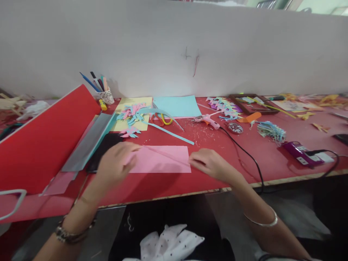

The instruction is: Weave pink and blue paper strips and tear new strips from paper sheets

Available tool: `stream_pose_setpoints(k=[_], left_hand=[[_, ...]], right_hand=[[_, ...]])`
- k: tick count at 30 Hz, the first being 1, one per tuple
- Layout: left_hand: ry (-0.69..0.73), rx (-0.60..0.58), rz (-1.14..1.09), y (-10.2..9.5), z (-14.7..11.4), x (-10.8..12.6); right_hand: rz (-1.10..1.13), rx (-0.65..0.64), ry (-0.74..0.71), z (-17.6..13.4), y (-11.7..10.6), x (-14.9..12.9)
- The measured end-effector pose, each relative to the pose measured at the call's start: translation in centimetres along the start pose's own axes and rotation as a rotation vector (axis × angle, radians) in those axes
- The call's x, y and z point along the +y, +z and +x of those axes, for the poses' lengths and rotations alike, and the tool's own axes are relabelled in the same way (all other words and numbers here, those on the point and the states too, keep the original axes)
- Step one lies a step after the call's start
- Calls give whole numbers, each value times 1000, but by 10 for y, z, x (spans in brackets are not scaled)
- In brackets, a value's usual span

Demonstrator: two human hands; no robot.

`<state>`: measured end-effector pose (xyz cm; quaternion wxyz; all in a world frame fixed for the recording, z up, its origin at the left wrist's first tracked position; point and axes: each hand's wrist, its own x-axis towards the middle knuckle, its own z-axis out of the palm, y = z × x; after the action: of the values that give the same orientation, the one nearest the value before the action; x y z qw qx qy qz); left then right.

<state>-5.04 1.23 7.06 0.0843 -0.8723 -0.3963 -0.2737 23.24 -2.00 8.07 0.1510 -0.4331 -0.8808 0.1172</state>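
My right hand (209, 163) is closed, pinching one end of a thin pink paper strip (165, 154). The strip slants up and left toward my left hand (115, 161), ending close to its fingertips. That hand is blurred, with thumb and index finger apart; whether it touches the strip is hard to see. Beneath both lies a pink paper sheet (163, 165), flat near the table edge, its left part covered by my left hand. Beyond it rest a long light-blue paper strip (171, 133) and a pile of pink and blue paper pieces (133, 113).
A pink glue gun (208, 119) lies behind my right hand, its cord running over the table edge. Scissors (166, 120) lie by a blue sheet (176, 106). A red board (51, 137) leans at left near a pen cup (107, 96). A purple power strip (301, 154) sits right.
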Motion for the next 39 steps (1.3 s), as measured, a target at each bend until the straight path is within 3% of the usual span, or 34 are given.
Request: stream_pose_setpoints(k=[3,6,11,18,27,33,36,39], left_hand=[[150,-146,-164,5,17,29],[191,-307,-258,12,25,44],[10,-436,-351,19,29,57],[-245,-581,-713,17,31,71],[-338,-617,-803,8,22,50],[-400,-638,-736,-4,10,24],[-434,-655,-664,-10,3,12],[-360,-699,-606,-10,3,11]], right_hand=[[4,36,-101,6,3,-8],[26,81,-128,7,1,-11],[-31,194,-95,10,7,-14],[100,182,-21,21,28,-22],[211,214,12,8,16,-2],[196,224,166,-13,4,16],[184,315,280,-25,-4,30],[106,493,356,-28,-7,33]])
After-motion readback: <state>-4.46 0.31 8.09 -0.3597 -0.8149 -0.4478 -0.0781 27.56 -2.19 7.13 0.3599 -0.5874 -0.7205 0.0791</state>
